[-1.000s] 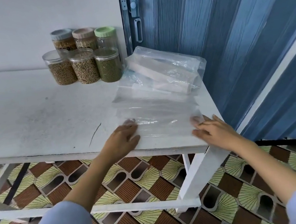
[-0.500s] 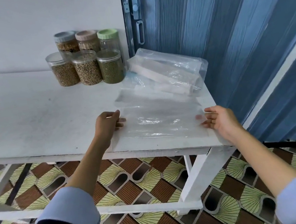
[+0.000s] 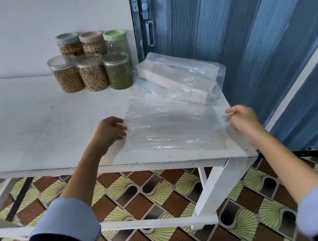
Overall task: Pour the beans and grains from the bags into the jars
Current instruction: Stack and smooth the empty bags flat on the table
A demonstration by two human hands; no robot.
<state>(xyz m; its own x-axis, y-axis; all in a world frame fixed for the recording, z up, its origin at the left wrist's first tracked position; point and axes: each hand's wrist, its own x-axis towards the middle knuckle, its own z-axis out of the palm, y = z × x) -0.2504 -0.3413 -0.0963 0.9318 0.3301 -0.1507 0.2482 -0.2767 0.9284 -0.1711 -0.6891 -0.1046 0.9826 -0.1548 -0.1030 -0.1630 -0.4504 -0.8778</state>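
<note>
Noted clear plastic bag (image 3: 173,130) flat at near right corner of white table (image 3: 30,128). Left hand (image 3: 109,133) pinched its left edge; right hand (image 3: 242,117) pinched its right edge. Six filled jars (image 3: 91,68) grouped far back (against wall); more bags (image 3: 180,77) just beyond.

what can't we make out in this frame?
Head view only:
- Back jars: lower halves hidden by the front jars.
- Clear bag held by left hand and right hand: transparency hides its edges and opening.
- Bag pile: count unclear through overlapping plastic.
</note>
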